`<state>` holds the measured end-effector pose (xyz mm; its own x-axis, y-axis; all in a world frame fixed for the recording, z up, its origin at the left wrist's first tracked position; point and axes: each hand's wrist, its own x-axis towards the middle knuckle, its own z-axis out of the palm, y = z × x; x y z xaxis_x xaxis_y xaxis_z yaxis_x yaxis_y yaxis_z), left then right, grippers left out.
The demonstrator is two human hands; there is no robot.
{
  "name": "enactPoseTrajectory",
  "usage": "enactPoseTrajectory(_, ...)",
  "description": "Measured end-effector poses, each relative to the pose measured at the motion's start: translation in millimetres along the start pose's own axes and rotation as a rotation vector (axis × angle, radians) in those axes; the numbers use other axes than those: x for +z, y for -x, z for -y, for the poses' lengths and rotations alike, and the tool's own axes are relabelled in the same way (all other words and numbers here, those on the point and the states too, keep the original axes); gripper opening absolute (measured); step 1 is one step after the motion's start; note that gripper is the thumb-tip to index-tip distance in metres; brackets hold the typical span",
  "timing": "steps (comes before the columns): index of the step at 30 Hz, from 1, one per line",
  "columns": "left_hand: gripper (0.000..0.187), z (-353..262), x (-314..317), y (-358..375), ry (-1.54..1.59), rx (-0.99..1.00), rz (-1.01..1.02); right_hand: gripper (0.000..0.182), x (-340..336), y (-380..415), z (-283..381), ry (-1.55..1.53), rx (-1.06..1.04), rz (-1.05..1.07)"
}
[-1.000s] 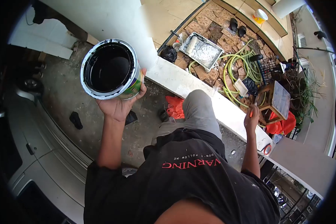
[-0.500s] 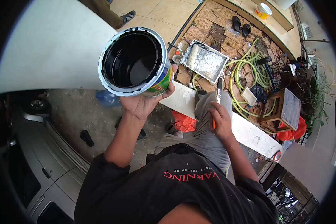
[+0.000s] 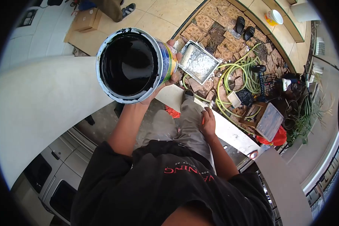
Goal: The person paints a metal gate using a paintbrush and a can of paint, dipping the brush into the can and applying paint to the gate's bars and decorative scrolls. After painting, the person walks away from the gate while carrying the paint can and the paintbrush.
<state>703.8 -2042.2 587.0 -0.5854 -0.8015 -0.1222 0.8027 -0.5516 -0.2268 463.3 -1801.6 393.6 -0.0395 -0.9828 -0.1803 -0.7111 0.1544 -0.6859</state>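
My left hand (image 3: pixel 159 91) grips a paint can (image 3: pixel 166 62) from beneath and along its right side. Its open mouth faces the camera, and dark, glossy paint lies inside. Dark smears mark the pale rim. Low over my right thigh, my right hand (image 3: pixel 208 123) is closed round a paintbrush with an orange handle (image 3: pixel 203 120). Only a bit of that handle shows; the bristles cannot be seen. Beyond the can lies a paint tray (image 3: pixel 199 62) coated in white, with a roller (image 3: pixel 189 55) at its left side.
A long white board (image 3: pixel 233 132) crosses beside my legs, and a broad pale surface (image 3: pixel 45 94) is at left. Green hose (image 3: pixel 225 81), a wooden stool (image 3: pixel 269 120), black sandals (image 3: pixel 240 25) and a white-yellow bucket (image 3: pixel 274 17) lie beyond. Another person's shoe (image 3: pixel 129 10) shows at the top.
The view has shifted, showing a cardboard box at upper left. The can's side is more visible. The brush's bristle end, seen earlier above my right hand, is no longer visible.
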Motion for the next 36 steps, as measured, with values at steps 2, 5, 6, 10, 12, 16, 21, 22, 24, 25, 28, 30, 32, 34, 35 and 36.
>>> enactPoseTrajectory(2,0.067,1,26,-3,0.037,-0.009,-0.027,0.012,-27,15,-15,-0.024,0.061,-0.033)
enactPoseTrajectory(5,0.068,7,70,2,-0.015,0.002,-0.065,0.004,-84,47,-40,0.027,0.192,0.027)
enactPoseTrajectory(6,0.068,11,83,5,-0.001,0.008,-0.066,0.003,-95,66,-64,0.068,0.243,0.017)
enactPoseTrajectory(10,0.073,24,136,6,0.006,0.002,-0.043,0.007,-150,120,-128,0.122,0.664,-0.045)
enactPoseTrajectory(12,0.075,36,156,11,0.001,0.005,-0.019,0.012,-176,136,-135,0.084,0.657,-0.142)
enactPoseTrajectory(16,0.087,48,198,0,-0.070,-0.020,0.062,0.016,-199,133,-123,-0.326,0.689,-0.186)
enactPoseTrajectory(21,0.090,57,236,-21,-0.219,-0.024,0.151,0.024,-200,106,-91,-0.484,0.732,-0.183)
enactPoseTrajectory(22,0.090,59,244,-27,-0.242,-0.042,0.171,0.024,-194,106,-96,-0.479,0.722,-0.168)
enactPoseTrajectory(24,0.090,60,255,-39,-0.253,-0.022,0.145,0.025,-187,112,-106,-0.456,0.715,-0.117)
enactPoseTrajectory(25,0.089,59,260,-46,-0.251,-0.032,0.135,0.026,-183,114,-113,-0.445,0.736,-0.102)
enactPoseTrajectory(28,0.089,56,279,-71,-0.244,-0.066,0.109,0.027,-180,115,-137,-0.430,0.788,-0.109)
enactPoseTrajectory(30,0.091,49,288,-93,-0.233,-0.072,0.072,0.026,-174,116,-166,-0.394,0.804,-0.128)
enactPoseTrajectory(32,0.085,38,293,-118,-0.145,-0.100,0.042,0.025,-170,103,-182,-0.319,0.770,-0.223)
enactPoseTrajectory(34,0.087,21,295,-152,-0.164,-0.116,0.050,0.027,-204,53,-129,-0.400,0.830,-0.287)
enactPoseTrajectory(35,0.090,12,297,-170,-0.145,-0.136,0.033,0.027,-209,30,-124,-0.302,0.741,-0.317)
enactPoseTrajectory(36,0.101,2,300,-192,-0.173,-0.159,0.034,0.027,-214,3,-118,-0.203,0.655,-0.347)
